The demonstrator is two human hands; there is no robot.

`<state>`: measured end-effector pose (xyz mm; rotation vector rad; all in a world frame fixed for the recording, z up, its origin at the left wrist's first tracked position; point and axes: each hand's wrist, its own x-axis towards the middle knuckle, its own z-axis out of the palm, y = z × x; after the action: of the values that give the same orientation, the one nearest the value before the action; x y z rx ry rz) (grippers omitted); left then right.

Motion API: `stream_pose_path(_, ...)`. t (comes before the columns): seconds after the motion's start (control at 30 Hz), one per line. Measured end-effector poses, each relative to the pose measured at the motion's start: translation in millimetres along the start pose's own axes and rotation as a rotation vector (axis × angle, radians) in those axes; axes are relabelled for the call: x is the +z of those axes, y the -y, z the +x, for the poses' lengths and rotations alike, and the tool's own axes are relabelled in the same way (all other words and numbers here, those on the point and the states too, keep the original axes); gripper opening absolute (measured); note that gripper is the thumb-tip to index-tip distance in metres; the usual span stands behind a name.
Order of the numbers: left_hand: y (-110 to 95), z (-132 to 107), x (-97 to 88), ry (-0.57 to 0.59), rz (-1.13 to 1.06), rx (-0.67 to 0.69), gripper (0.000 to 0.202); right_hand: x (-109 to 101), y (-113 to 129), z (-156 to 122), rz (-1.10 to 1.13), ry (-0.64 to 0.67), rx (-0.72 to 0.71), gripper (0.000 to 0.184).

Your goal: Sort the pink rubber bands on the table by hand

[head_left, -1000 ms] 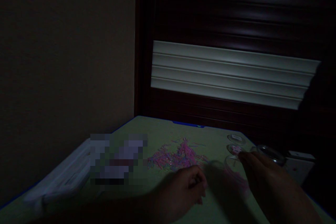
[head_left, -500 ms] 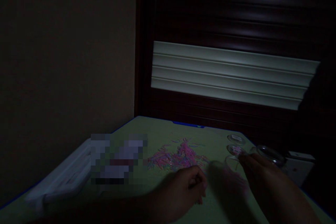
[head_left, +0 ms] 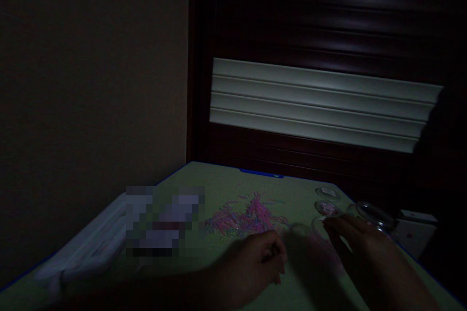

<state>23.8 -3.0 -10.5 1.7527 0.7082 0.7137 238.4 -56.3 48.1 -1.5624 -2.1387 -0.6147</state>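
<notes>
The room is dim. My left hand [head_left: 255, 262] rests on a pale green table [head_left: 219, 182] with its fingers curled inward; I cannot make out anything in them. Just beyond it lies a loose heap of small pink and pale strips [head_left: 248, 218]. My right hand [head_left: 357, 248] hovers over a small clear round dish [head_left: 321, 226], its fingers bent toward the rim, pinched or loose I cannot tell.
Two more small clear dishes [head_left: 328, 193] stand at the far right, with a round clear lid or jar [head_left: 375, 215] beside them. A white flat tray or case [head_left: 91, 248] lies at the left. A dark headboard with a pale panel [head_left: 321, 102] rises behind.
My right hand has shifted slightly left and nearer to the clear dish. The left hand has stayed where it was.
</notes>
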Motion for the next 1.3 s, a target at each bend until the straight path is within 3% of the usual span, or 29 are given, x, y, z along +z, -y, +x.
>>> stream_pose_path(0.2, -1, 0, 0.0, 0.009, -0.041, 0.009, 0.013, 3, 12, 3, 0.237, 0.062, -0.146, 0.022)
stream_pose_path(0.43, -3, -3, 0.7, -0.006, 0.06, -0.004, 0.013, 5, 17, 3, 0.217, 0.158, -0.304, 0.023)
stream_pose_path(0.53, -8, -6, -0.7, -0.052, 0.256, 0.047, 0.012, 3, 23, 3, 0.21, 0.22, -0.369, 0.024)
stream_pose_path(0.67, -17, -8, -7.8, -0.184, 0.606, 0.198, 0.011, 3, 27, 3, 0.185, 0.242, -0.337, 0.024)
stream_pose_path(0.87, -24, -9, -22.9, -0.162, 1.126, 0.391, 0.015, 16, 22, 0, 0.207, 0.176, -0.311, 0.026)
stream_pose_path(1.07, -26, -5, -29.6, -0.201, 1.415, 0.34, 0.013, 17, 23, 0, 0.207, 0.178, -0.309, 0.022)
stream_pose_path(1.3, -19, -4, -34.0, -0.226, 1.512, 0.21, 0.022, 9, 23, 3, 0.179, 0.24, -0.311, 0.023)
